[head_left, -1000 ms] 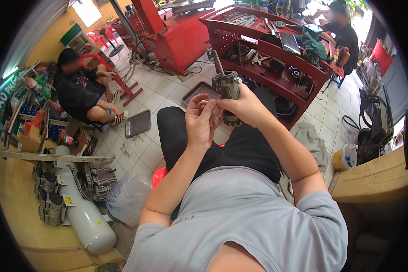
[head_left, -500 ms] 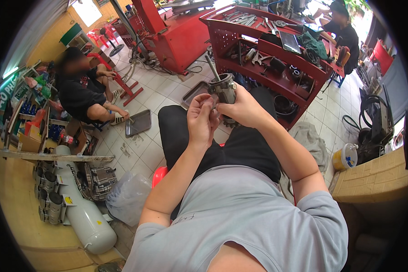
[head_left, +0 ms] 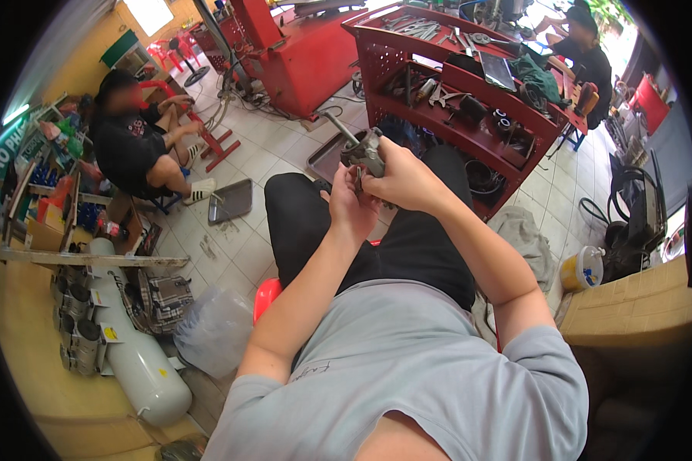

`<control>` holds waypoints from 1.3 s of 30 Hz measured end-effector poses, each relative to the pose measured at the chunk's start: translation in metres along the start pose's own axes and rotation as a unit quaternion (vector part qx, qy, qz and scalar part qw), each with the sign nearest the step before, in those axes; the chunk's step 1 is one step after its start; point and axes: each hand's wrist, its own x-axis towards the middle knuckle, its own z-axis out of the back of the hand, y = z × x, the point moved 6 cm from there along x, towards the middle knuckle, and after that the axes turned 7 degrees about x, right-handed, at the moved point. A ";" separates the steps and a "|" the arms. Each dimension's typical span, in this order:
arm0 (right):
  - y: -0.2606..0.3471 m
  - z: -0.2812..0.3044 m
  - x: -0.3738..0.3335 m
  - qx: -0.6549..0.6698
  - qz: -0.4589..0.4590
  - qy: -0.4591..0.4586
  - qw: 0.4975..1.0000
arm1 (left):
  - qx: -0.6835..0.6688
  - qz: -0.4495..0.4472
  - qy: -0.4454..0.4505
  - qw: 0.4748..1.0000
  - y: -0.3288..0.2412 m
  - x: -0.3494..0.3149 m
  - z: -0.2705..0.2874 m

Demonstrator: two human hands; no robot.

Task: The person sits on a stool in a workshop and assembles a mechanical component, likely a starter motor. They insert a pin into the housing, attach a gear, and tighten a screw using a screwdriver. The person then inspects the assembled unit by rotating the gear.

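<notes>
A grey metal housing [head_left: 365, 151] with a long rod [head_left: 338, 128] poking out toward the upper left is held over my lap. My right hand [head_left: 407, 178] wraps round its right side, thumb toward me. Close against the near, lower side is my left hand [head_left: 352, 206], palm partly up, its fingertips pinched together at the housing. Whatever sits between those fingertips is too small and hidden to make out. The housing is tilted, so its open top no longer faces me.
A red tool cart [head_left: 461, 107] loaded with wrenches stands ahead. Metal trays [head_left: 231, 202] lie on the tiled floor. One person [head_left: 134, 146] sits at the left, another [head_left: 584, 61] at the far right. A white tank [head_left: 142, 369] and plastic bag [head_left: 215, 330] are at the lower left.
The housing has tipped away, its rod swinging left and lower. My left hand has dropped slightly and turned palm-up beneath it. The person at the left has raised the lower hand from the tray.
</notes>
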 end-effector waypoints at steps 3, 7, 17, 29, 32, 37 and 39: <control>-0.021 -0.011 0.029 -0.078 -0.009 0.003 0.997 | -0.013 0.000 -0.001 1.000 0.002 0.035 0.010; -0.045 -0.020 0.064 -0.116 -0.048 0.004 0.992 | -0.086 0.020 0.020 0.996 0.007 0.094 0.052; -0.128 -0.030 0.142 -0.059 -0.115 0.035 0.991 | -0.054 0.113 -0.137 0.983 0.010 0.167 0.080; -0.304 -0.032 0.180 0.150 -0.305 -0.049 0.939 | 0.160 0.110 -0.285 0.938 0.031 0.330 0.273; -0.313 -0.027 0.185 0.099 -0.308 -0.045 0.945 | 0.222 0.147 -0.325 0.908 0.062 0.345 0.321; -0.303 -0.020 0.203 0.179 -0.330 -0.030 0.927 | 0.594 0.110 -0.284 0.744 0.122 0.368 0.420; -0.307 -0.023 0.204 0.199 -0.325 -0.033 0.924 | 0.701 0.106 -0.204 0.675 0.145 0.378 0.424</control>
